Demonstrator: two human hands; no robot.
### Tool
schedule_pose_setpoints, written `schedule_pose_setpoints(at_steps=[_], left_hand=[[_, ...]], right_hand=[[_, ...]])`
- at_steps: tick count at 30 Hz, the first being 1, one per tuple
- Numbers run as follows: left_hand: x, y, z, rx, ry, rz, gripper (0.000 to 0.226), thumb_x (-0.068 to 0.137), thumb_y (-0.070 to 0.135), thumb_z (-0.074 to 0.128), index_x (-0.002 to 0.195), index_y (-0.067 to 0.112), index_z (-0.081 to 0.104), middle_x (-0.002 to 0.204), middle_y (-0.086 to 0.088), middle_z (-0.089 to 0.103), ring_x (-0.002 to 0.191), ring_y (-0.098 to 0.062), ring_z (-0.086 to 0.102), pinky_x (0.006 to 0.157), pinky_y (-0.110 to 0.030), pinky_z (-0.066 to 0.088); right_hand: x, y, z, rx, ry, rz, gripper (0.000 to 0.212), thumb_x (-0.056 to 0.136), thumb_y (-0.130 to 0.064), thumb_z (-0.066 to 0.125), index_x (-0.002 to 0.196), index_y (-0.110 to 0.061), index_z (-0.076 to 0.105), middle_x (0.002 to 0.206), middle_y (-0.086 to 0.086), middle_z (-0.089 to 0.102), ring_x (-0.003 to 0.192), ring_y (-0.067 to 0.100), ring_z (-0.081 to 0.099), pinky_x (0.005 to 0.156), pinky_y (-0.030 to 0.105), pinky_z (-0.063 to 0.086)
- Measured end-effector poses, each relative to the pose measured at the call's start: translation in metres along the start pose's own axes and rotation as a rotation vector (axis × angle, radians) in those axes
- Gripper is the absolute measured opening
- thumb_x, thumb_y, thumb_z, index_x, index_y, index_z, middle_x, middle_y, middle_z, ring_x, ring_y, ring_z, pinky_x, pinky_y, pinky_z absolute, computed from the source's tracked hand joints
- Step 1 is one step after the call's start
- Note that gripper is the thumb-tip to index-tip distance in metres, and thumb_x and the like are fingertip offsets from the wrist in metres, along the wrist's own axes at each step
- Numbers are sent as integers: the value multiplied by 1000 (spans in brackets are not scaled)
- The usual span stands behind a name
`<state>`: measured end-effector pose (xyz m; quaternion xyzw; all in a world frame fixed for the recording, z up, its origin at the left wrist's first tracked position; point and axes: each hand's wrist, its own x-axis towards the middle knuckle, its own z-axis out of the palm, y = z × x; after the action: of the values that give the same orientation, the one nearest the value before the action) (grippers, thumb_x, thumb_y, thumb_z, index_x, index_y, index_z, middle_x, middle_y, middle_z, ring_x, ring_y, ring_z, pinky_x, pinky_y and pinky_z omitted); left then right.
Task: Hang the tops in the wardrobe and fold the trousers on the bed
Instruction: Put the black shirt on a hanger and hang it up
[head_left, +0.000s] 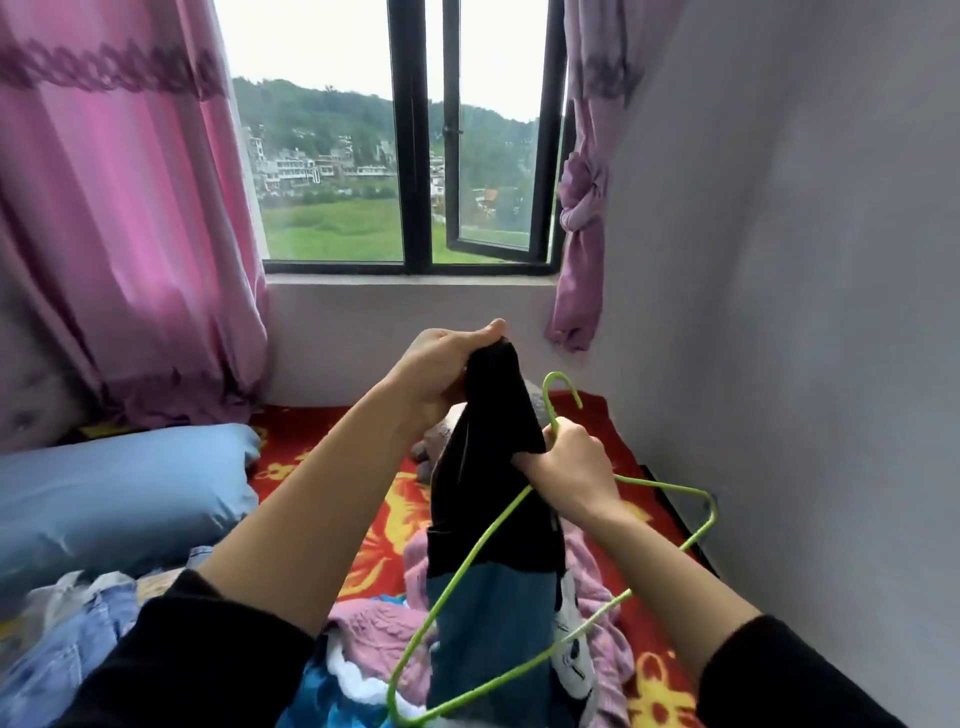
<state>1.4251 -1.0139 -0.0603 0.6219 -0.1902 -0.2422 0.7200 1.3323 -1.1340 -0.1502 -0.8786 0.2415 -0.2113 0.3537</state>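
A black-framed window (415, 156) at twelve o'clock lets in daylight. Pink curtains (119, 218) hang at ten o'clock; a pale wall (805, 260) fills two o'clock.

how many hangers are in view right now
1. The green hanger is gripped at its neck by the right hand, against the dark top that the left hand holds up. More could be hidden under the clothes on the bed.

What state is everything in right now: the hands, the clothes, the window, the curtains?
left hand: grips the dark top's upper end.
right hand: grips the green hanger's neck, touching the top.
dark top: held up, hanging down.
green hanger: held, tilted.
window: right pane ajar.
right curtain: tied in a knot.
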Motion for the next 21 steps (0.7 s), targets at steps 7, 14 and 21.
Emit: schedule_pose_setpoints(at_steps=[7, 14, 21], left_hand=[[5, 25, -42, -385, 117, -21, 17, 98, 16, 49, 85, 7, 56, 68, -4, 57, 62, -15, 60, 65, -29, 57], [-8, 22, -80, -219, -7, -193, 21, 91, 24, 58, 78, 8, 60, 69, -7, 63, 56, -18, 65, 62, -28, 58], [-15, 4, -97, 364, 120, -116, 44, 63, 24, 85, 97, -1, 72, 93, -18, 72, 68, -22, 69, 64, -27, 58]], right_hand=[[25, 24, -47, -303, -107, 93, 4, 71, -14, 56, 71, -13, 61, 75, 9, 60, 89, 34, 62, 66, 29, 42], [61, 1, -108, -364, 87, 0, 11, 66, -8, 62, 72, -7, 70, 74, 14, 69, 79, 33, 63, 66, 30, 50], [54, 0, -103, -267, 115, 16, 10, 69, -8, 64, 75, -3, 70, 75, 14, 68, 75, 29, 62, 64, 30, 48]])
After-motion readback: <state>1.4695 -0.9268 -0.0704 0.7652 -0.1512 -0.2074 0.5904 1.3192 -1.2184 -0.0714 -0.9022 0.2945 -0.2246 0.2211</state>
